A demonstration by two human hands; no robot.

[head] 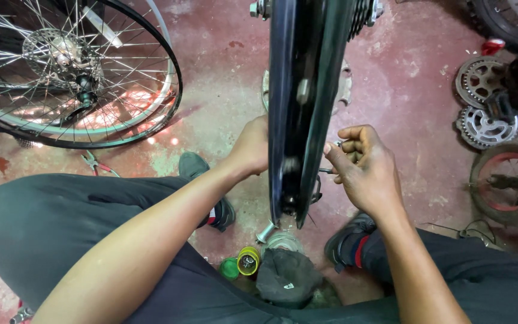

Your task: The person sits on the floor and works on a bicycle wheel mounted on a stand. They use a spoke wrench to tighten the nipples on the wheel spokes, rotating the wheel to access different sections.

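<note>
Between both hands stands the upright black rubber-tyred bicycle wheel. The left hand braces its far side, fingers hidden, grip unclear. The right hand pinches a small metal tool at the rim; spoke adjustment seemingly, needing small careful turns.

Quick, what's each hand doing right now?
Left hand: pressed against the black wheel rim; fingers hidden behind it, so grip cannot be told.
Right hand: closed on a small metal tool at the rim.

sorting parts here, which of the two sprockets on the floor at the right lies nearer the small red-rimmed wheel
The lower sprocket, right above the small red-rimmed wheel. The upper sprocket lies farther up, toward the red cap.
</note>
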